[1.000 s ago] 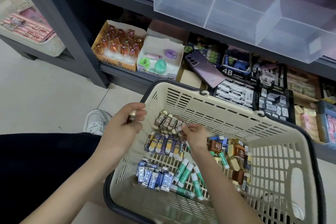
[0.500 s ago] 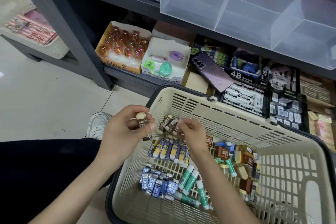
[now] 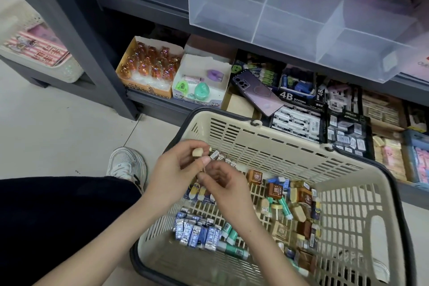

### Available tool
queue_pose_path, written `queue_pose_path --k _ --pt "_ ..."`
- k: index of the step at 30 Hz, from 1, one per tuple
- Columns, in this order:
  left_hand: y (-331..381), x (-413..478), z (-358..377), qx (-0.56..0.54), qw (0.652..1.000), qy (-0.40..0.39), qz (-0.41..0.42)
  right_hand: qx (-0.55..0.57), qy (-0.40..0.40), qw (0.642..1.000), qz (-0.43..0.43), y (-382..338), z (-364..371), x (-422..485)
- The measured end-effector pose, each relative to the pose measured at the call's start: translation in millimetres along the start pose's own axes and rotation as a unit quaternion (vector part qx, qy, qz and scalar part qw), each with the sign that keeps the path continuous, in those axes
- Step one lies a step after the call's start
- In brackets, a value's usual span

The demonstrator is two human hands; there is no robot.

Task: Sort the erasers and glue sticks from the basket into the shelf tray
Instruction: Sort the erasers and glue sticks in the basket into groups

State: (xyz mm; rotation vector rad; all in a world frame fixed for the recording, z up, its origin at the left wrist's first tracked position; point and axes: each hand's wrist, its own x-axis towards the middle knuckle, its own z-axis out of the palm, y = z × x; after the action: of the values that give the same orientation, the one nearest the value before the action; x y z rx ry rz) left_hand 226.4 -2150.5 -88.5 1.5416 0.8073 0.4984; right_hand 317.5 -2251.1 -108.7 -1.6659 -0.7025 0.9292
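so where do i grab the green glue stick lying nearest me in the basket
Pinch the green glue stick across the middle of its barrel, fingers coming straight down from above, one on each long side. It lies flat on the basket floor with its near side open. The blue-wrapped erasers crowd its left end, so grip toward the right.

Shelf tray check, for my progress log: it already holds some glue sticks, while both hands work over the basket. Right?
No. In the head view the glue sticks lie in the basket; the shelf tray holds none. The left hand and right hand do work over the basket.
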Motion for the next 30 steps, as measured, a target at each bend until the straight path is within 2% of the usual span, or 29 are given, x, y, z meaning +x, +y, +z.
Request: queue_pose_path --k 2,4,7,9,15,19,23,28,30 --pt "-2 1 -7 0.044 0.998 -0.01 0.04 0.051 0.015 0.997 0.048 9 -6 2" --pt "-8 2 -22 0.112 0.989 0.025 0.088 0.093 0.038 0.988 0.114 23 -15 7" --pt "-25 3 -41 0.276 0.947 0.05 0.156 0.129 0.054 0.972 0.188 43 -27 12" --pt "-40 1 -41 0.338 0.926 0.041 0.163 0.14 0.072 0.961 0.227 54 -29 11" --pt "-56 1 -37 0.418 0.893 0.036 0.16 0.148 0.161 0.927 0.304 80 -24 34" --pt "-56 2 -36 0.393 0.909 0.012 0.138 0.178 0.183 0.914 0.316 86 -13 66" --pt "-54 4 -37 0.39 0.91 0.005 0.139 0.107 0.184 0.924 0.319 98 -4 77" --pt "-57 5 -37 0.38 0.914 0.005 0.141 -0.08 0.129 0.96 0.234 103 -16 68" --pt "-54 5 -38 0.41 0.897 0.025 0.164 -0.127 0.12 0.96 0.217 105 -37 51"
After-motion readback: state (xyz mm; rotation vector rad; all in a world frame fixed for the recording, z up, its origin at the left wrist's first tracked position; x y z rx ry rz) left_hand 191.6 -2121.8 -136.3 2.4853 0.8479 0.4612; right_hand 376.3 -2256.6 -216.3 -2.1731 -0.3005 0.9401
